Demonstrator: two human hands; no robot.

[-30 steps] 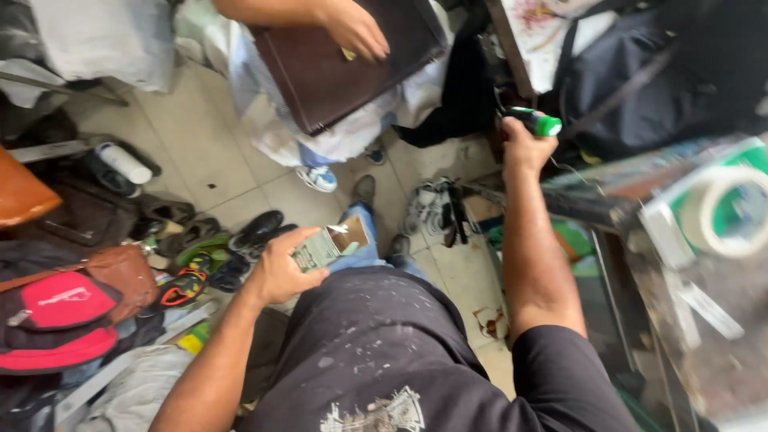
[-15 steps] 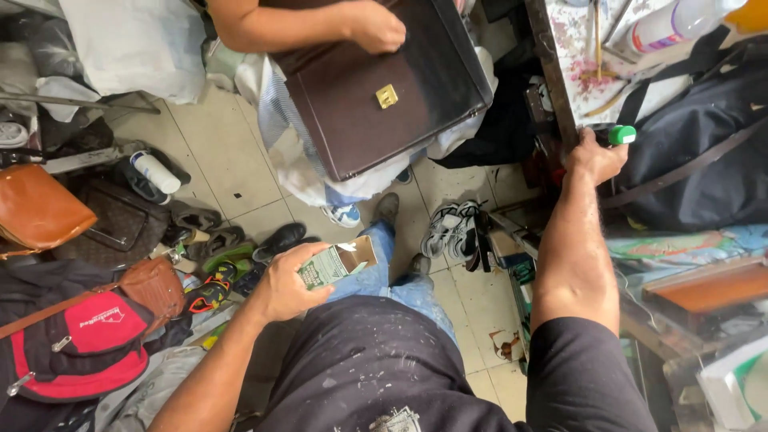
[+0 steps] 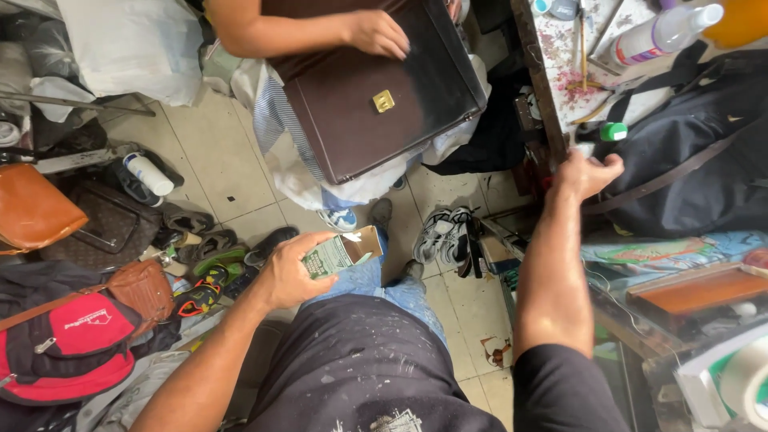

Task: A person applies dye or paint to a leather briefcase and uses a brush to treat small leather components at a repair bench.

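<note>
Gripping a small carton [image 3: 340,254], left hand [image 3: 290,272], right hand [image 3: 586,173] open beside black bag [image 3: 704,168], shoes [image 3: 448,234] underfoot.

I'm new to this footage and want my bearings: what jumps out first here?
The dark brown leather briefcase with a brass clasp, top centre, lies across another person's lap under their hand. Lower centre, the left hand grips a small open green-and-white carton. The right hand reaches toward a green-capped tube on the cluttered table.

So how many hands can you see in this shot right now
3. The left hand grips a small green and white carton. The right hand reaches to the worktable edge. Another person's hand rests on a brown briefcase. Others may be hidden.
</note>
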